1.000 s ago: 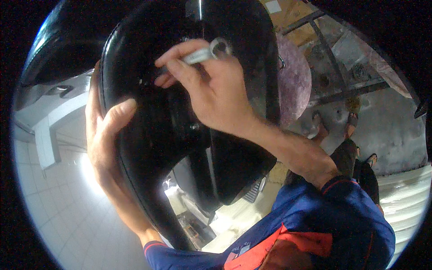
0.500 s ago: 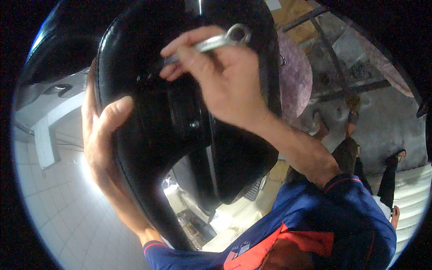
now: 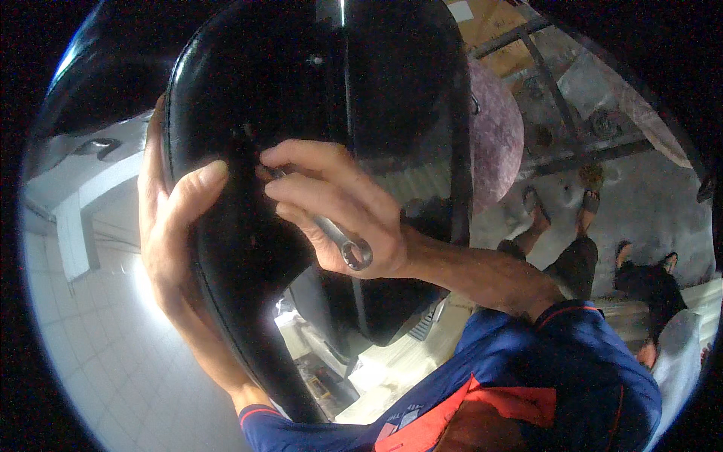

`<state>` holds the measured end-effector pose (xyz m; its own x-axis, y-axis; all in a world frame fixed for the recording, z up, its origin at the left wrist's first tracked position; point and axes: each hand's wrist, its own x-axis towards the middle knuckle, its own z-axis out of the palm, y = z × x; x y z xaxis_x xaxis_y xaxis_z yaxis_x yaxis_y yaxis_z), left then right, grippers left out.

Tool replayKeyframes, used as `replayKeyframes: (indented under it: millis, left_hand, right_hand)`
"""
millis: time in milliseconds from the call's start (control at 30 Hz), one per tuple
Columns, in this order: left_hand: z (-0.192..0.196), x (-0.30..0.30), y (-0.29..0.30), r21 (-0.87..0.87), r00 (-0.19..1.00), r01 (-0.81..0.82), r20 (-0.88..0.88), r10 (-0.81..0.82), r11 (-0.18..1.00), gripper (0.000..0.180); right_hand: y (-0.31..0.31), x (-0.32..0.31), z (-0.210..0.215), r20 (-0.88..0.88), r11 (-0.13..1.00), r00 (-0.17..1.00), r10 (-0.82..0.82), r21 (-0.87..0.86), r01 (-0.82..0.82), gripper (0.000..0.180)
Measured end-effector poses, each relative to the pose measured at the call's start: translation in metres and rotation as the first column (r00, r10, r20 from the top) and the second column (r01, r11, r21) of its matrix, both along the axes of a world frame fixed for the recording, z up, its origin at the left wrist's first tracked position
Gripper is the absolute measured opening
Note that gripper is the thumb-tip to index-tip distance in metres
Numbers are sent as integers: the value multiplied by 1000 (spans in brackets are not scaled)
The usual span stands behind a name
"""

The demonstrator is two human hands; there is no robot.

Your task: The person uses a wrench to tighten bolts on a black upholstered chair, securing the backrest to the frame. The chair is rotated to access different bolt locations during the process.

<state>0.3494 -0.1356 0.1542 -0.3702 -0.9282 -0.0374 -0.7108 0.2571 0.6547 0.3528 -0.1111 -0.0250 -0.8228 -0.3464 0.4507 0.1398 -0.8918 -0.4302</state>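
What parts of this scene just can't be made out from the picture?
- Head view: the working end of the wrench is hidden behind the right hand's fingers.
- What the wrench turns on the black curved panel is lost in dark shadow.
- The left hand's fingers are hidden behind the panel's edge.
- The bystanders' legs are cut off by the panel and picture rim.

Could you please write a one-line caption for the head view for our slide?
Left hand steadies a glossy black panel while the right hand works a metal wrench against it.
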Motion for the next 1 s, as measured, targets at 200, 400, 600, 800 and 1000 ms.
replayKeyframes:
  millis: [200, 400, 600, 800, 1000]
  left_hand:
    - [2, 4, -1, -12, 999, -31, -24, 31, 999, 88]
    - [9, 7, -8, 14, 1000, 12, 23, -12, 1000, 91]
    - [7, 1, -1, 42, 999, 42, -20, -41, 998, 83]
    - [7, -3, 12, 44, 1000, -18, -12, 18, 999, 81]
    - [-4, -7, 16, 12, 997, -13, -74, 14, 1000, 79]
  right_hand:
    - [-23, -51, 10, 30, 981, 983, 182, 66, -184, 10]
    - [-63, -98, -5, 308, 789, 727, 614, -215, -575, 25]
    - [-23, -39, 0, 29, 983, 983, 183, 17, -183, 12]
    - [-1, -8, 9, 10, 999, 999, -36, 18, 36, 35]
    - [-14, -18, 1, 12, 999, 1000, -17, 37, 16, 35]
